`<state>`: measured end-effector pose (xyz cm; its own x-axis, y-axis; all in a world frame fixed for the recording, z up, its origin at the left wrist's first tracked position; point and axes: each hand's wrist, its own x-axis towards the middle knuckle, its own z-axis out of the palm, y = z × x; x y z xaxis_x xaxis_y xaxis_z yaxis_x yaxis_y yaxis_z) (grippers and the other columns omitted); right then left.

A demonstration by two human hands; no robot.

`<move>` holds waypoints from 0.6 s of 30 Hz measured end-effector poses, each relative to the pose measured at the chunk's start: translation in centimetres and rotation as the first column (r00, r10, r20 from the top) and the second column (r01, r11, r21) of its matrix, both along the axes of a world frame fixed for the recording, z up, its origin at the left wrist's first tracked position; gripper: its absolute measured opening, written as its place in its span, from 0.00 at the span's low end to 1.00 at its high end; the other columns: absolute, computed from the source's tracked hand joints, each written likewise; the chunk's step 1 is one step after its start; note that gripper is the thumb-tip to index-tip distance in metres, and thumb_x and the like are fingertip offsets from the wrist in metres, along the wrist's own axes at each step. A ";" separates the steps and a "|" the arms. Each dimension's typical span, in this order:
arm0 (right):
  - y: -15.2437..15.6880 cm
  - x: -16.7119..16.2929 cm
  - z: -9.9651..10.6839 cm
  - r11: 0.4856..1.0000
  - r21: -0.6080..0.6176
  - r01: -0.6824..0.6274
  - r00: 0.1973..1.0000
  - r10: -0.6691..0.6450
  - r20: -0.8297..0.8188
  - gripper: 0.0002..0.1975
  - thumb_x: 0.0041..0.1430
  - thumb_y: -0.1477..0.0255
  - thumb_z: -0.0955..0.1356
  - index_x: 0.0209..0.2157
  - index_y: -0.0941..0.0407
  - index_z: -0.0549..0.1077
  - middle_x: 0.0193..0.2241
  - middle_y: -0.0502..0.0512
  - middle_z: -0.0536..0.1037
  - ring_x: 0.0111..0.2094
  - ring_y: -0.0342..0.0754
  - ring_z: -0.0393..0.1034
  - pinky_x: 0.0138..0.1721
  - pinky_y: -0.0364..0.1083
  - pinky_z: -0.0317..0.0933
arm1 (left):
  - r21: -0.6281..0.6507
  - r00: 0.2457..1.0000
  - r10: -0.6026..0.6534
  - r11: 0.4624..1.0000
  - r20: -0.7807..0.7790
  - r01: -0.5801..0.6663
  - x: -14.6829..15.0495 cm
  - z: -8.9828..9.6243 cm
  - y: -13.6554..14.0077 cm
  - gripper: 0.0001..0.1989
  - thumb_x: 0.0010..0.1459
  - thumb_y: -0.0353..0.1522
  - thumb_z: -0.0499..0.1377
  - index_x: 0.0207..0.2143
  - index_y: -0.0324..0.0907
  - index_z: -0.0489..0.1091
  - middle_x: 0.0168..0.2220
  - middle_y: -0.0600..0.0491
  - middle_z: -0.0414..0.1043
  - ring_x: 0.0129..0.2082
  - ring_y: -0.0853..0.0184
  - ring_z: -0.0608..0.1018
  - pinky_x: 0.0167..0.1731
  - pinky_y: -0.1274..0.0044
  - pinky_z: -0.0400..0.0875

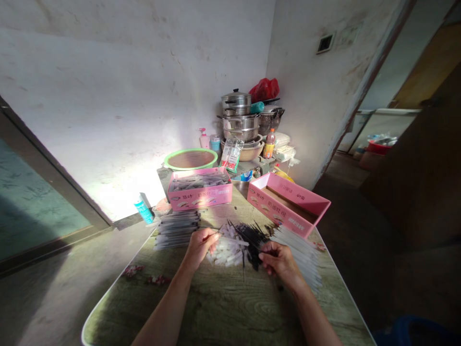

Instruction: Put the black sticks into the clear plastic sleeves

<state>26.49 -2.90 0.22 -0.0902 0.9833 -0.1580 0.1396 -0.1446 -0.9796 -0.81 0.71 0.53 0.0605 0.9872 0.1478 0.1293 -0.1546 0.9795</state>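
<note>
My left hand (203,245) is closed, thumb and finger pinched on a white plastic tube (236,241) that points right. Below it lies a pile of short white tubes (226,254). My right hand (279,259) has its fingers pinched together at the near edge of a heap of thin black sticks (252,235), which look like pen refills. What it grips, if anything, is too small to make out. Long translucent tubes (300,254) lie side by side to its right. Left of my left hand are rows of pen-like sticks with dark cores (176,228).
A pink box (200,199) filled with similar dark-cored sticks stands at the table's back. Another pink box (288,206), its brown bottom showing, sits at the back right. Behind are a green-rimmed round tray (190,167), stacked pots (239,127) and a bottle (269,144). A blue-labelled tube (144,210) stands left.
</note>
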 end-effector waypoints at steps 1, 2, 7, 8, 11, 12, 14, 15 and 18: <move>0.0 -0.1 0.0 0.998 0.052 0.018 0.998 -0.021 0.061 0.12 0.47 0.62 0.72 0.26 0.55 0.68 0.15 0.46 0.69 0.14 0.41 0.60 0.16 0.41 0.50 | -0.002 1.000 0.021 1.000 0.001 -0.021 -0.1 -0.1 0.1 0.12 0.54 0.38 0.61 0.24 0.39 0.72 0.17 0.56 0.70 0.15 0.73 0.68 0.16 0.81 0.62; 0.1 -0.3 -0.1 0.993 0.117 0.024 0.991 -0.039 0.126 0.10 0.47 0.64 0.71 0.24 0.55 0.69 0.15 0.46 0.69 0.16 0.42 0.60 0.17 0.42 0.51 | -0.005 0.999 0.035 0.999 0.000 -0.035 -0.1 -0.1 0.1 0.12 0.54 0.38 0.61 0.24 0.39 0.72 0.17 0.57 0.70 0.15 0.73 0.68 0.16 0.81 0.62; 0.0 -1.3 -0.6 0.952 0.301 -0.055 0.938 -0.055 0.344 0.05 0.50 0.68 0.70 0.24 0.54 0.75 0.20 0.52 0.75 0.23 0.48 0.66 0.26 0.45 0.56 | -0.017 0.999 0.042 0.999 -0.015 -0.042 -0.2 -0.6 0.3 0.11 0.55 0.37 0.60 0.25 0.39 0.72 0.18 0.57 0.70 0.15 0.74 0.68 0.17 0.82 0.62; -0.1 -1.4 -0.6 0.953 0.298 -0.063 0.935 -0.049 0.352 0.05 0.51 0.67 0.70 0.26 0.54 0.76 0.21 0.52 0.76 0.23 0.49 0.67 0.27 0.46 0.56 | -0.014 0.999 0.034 0.999 -0.016 -0.034 -0.2 -0.7 0.3 0.11 0.55 0.38 0.60 0.25 0.39 0.72 0.18 0.57 0.70 0.15 0.74 0.68 0.16 0.82 0.62; -0.3 -1.5 -0.4 0.952 0.300 -0.063 0.938 -0.046 0.343 0.10 0.56 0.63 0.68 0.34 0.54 0.77 0.24 0.53 0.77 0.24 0.49 0.68 0.27 0.46 0.58 | -0.005 1.000 -0.006 1.000 -0.014 0.006 0.1 -0.7 0.1 0.12 0.55 0.38 0.60 0.26 0.38 0.73 0.19 0.56 0.70 0.15 0.74 0.69 0.16 0.82 0.62; -0.4 -1.5 -0.3 0.949 0.308 -0.066 0.942 -0.043 0.332 0.12 0.58 0.62 0.67 0.36 0.54 0.77 0.24 0.53 0.76 0.24 0.49 0.68 0.27 0.46 0.58 | -0.003 1.000 -0.024 1.000 -0.010 0.024 0.2 -0.6 0.1 0.12 0.55 0.38 0.60 0.27 0.37 0.73 0.19 0.56 0.70 0.15 0.74 0.69 0.16 0.82 0.62; -0.6 -1.5 0.0 0.940 0.328 -0.090 0.950 -0.018 0.312 0.13 0.61 0.61 0.65 0.36 0.54 0.77 0.22 0.52 0.75 0.22 0.48 0.67 0.27 0.46 0.58 | -0.002 0.998 -0.063 0.998 0.002 0.063 0.4 -0.5 0.0 0.12 0.55 0.38 0.60 0.28 0.36 0.73 0.20 0.55 0.71 0.15 0.74 0.69 0.16 0.82 0.62; -0.7 -1.6 0.2 0.935 0.338 -0.106 0.952 -0.003 0.308 0.14 0.62 0.61 0.64 0.35 0.54 0.77 0.20 0.52 0.74 0.22 0.48 0.67 0.26 0.45 0.57 | -0.003 0.997 -0.080 0.997 0.008 0.080 0.5 -0.5 -0.1 0.13 0.55 0.38 0.61 0.28 0.36 0.73 0.20 0.55 0.71 0.15 0.74 0.69 0.16 0.82 0.62; -0.8 -1.7 0.4 0.924 0.360 -0.128 0.953 0.015 0.302 0.15 0.63 0.62 0.63 0.28 0.55 0.75 0.17 0.50 0.71 0.21 0.46 0.65 0.26 0.44 0.56 | -0.013 0.994 -0.108 0.994 0.012 0.108 0.7 -0.4 -0.2 0.14 0.54 0.39 0.61 0.27 0.35 0.72 0.19 0.55 0.70 0.15 0.75 0.69 0.16 0.83 0.62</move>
